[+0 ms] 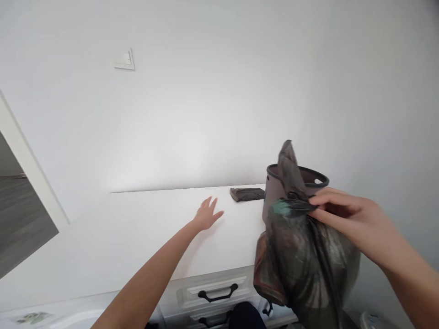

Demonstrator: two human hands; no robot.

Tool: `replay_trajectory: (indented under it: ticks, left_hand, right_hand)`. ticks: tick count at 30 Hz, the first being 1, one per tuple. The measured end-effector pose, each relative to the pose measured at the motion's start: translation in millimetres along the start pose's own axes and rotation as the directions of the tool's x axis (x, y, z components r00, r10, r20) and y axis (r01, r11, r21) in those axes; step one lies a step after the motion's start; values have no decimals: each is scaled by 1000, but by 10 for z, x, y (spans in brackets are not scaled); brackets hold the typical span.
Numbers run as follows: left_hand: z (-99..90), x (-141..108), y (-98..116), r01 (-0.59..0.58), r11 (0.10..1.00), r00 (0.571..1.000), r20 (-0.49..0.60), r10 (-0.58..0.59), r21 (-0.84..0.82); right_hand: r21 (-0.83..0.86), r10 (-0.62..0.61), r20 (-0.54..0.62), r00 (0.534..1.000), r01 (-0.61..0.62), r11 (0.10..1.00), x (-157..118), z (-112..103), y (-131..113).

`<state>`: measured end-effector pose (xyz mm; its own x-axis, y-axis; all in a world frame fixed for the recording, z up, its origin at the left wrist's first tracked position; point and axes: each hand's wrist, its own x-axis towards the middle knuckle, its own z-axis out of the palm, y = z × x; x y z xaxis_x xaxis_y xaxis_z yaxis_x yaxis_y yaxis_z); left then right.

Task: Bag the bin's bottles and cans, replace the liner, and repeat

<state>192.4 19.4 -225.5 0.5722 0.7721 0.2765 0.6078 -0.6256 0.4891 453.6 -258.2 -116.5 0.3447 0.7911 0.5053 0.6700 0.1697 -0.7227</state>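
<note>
A full black plastic garbage bag [302,256], tied at its neck, hangs from my right hand [346,217], whose thumb and fingers pinch the knot. Dark, see-through plastic shows bulky contents inside, with a green patch near the knot. Behind it a grey-brown trash can [272,192] with a dark rim stands on the white cabinet top [144,233], partly hidden by the bag. My left hand [206,214] is over the cabinet top with fingers spread and nothing in it; whether it touches the surface I cannot tell. A roll of black garbage bags [247,194] lies between that hand and the can.
Drawers with black handles [218,293] form the cabinet's front, below the top's near edge. A white wall [206,100] rises behind, with a light switch [125,59] at upper left. At the left is a white door frame [30,160] with grey flooring beyond.
</note>
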Motion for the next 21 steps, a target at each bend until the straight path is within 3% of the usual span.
replay_trajectory:
  ticks: [2, 3, 6, 10, 14, 17, 21]
  left_hand:
    - [-166, -368, -535, 182, 958, 982, 9, -188, 222]
    - [-246, -534, -749, 227, 941, 972, -3, -234, 252]
    - [-419, -894, -1164, 352, 879, 935, -88, -342, 320]
    - [-506, -1068, -1281, 472, 800, 882, -191, -431, 372]
    - [-503, -1059, -1225, 500, 771, 863, -154, -481, 396]
    - [-436, -1040, -1285, 505, 766, 857, -129, -498, 398]
    - [-314, -1014, -1455, 492, 778, 868, -153, -472, 391]
  right_hand:
    - [20, -26, 79, 997, 24, 1000, 279, 340, -43]
    - [46, -36, 119, 992, 30, 999, 436, 530, -76]
    - [195, -34, 230, 973, -12, 981, 942, 1160, -221]
    - [361, 18, 297, 955, -130, 923, 1563, 2015, -346]
    - [384, 115, 239, 964, -203, 901, 1989, 2699, -250]
    - [356, 174, 193, 966, -234, 905, 2212, 3006, -98]
    - [280, 275, 70, 959, -284, 917, 2449, 3129, 125]
